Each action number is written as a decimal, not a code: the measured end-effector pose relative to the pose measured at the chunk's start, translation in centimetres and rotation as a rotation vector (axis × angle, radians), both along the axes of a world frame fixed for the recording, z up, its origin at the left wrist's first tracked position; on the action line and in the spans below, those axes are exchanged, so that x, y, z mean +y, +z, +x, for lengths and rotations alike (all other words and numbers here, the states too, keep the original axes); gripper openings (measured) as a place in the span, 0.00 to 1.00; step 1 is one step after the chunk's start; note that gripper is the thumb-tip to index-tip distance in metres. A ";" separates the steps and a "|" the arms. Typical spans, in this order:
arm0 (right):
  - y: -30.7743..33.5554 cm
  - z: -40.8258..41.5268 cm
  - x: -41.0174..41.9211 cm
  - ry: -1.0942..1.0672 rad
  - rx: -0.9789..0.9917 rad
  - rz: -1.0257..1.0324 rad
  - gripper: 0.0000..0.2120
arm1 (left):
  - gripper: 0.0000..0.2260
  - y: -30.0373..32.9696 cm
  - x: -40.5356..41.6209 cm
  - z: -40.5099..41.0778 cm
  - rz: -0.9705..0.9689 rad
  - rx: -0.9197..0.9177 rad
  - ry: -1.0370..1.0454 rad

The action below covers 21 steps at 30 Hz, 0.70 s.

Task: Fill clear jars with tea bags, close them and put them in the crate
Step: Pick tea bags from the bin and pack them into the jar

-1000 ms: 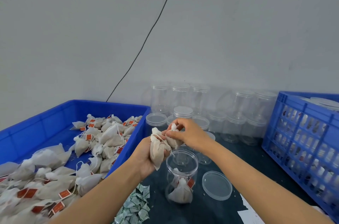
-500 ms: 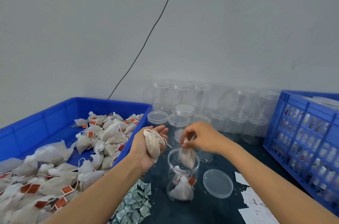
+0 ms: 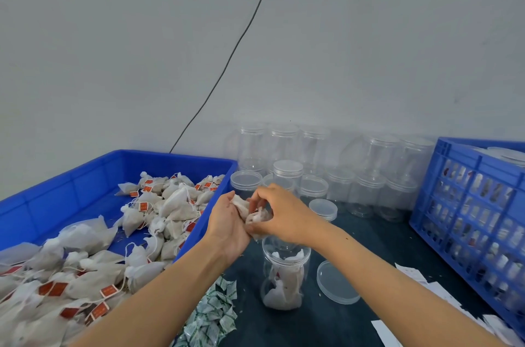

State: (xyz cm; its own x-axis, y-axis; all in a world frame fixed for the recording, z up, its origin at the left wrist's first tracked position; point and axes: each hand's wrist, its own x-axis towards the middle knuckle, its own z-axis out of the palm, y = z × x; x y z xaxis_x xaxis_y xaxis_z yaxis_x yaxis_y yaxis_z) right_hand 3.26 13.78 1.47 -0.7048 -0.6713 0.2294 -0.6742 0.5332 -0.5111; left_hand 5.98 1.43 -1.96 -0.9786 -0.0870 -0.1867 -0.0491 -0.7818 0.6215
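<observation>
The right hand [image 3: 279, 211] curls its fingers over a small bunch of tea bags [image 3: 250, 210] and pinches one of them, just above the mouth of the open jar [image 3: 284, 273]. The left hand [image 3: 227, 221] lies palm up beside it, cupped under the same bunch, fingers loosely bent round the bags. How many bags the two hands hold between them cannot be told; at least two show.

The open jar stands upright on the dark table [image 3: 326, 326] directly below the hands and holds a few tea bags, piled from the bottom to about the shoulder. Its loose lid [image 3: 336, 282] lies flat on the table just to its right. A second loose lid [image 3: 323, 207] rests further back.

To the left, a blue tray [image 3: 71, 190] holds a heap of tea bags, far too many to count, each with a string and a small orange-red tag [image 3: 107, 291]; the print on the tags is too small to read. In front of the tray, a pile of small green-and-white sachets [image 3: 211, 315] lies on the table, with print that is also unreadable.

Against the wall stand empty clear jars [image 3: 287, 173], roughly a dozen, stacked in two levels, most with lids on. At the right edge, a blue crate [image 3: 466, 204] holds filled jars, dimly seen through its slots. White paper slips [image 3: 440, 292] lie before it.
</observation>
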 end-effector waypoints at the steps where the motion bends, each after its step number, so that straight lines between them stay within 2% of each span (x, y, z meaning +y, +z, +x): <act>1: 0.0 -0.2 0.2 -0.011 0.007 -0.006 0.12 | 0.22 0.1 0.0 0.0 0.023 0.003 0.017; 5: 0.3 -1.0 1.5 -0.114 -0.136 -0.202 0.08 | 0.13 0.1 -0.3 -0.5 0.071 -0.013 0.119; 8: 0.7 -1.9 3.2 -0.182 -0.401 -0.359 0.08 | 0.09 0.1 -0.4 -0.5 0.014 -0.012 0.167; 10: 1.0 -2.4 4.3 -0.160 -0.537 -0.350 0.08 | 0.07 0.2 -0.3 -0.4 0.007 0.009 0.152; 11: 1.0 -2.6 4.8 -0.135 -0.543 -0.289 0.08 | 0.08 0.3 -0.2 -0.2 0.011 0.025 0.142; 15: 0.2 -2.7 5.3 -0.025 -0.408 0.001 0.11 | 0.15 0.2 0.1 -0.1 0.026 0.071 0.117; 18: -0.4 -2.8 4.8 -0.036 -0.099 0.202 0.11 | 0.19 0.1 0.5 -0.2 -0.080 0.060 0.082; 19: -0.4 -2.9 4.6 -0.044 -0.021 0.164 0.09 | 0.18 -0.1 0.6 -0.2 -0.121 0.066 0.067; 21: -0.3 -2.9 4.1 -0.079 -0.014 -0.072 0.05 | 0.16 -0.3 0.8 -0.2 -0.243 0.120 0.030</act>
State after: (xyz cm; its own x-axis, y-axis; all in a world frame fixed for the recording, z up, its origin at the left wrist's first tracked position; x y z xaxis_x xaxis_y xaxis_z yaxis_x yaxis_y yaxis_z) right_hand 0.38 17.91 1.21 -0.7582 -0.5958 0.2651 -0.6243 0.5459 -0.5588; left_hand 5.81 2.18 -2.21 -0.9888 -0.1443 -0.0392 0.0575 -0.6089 0.7912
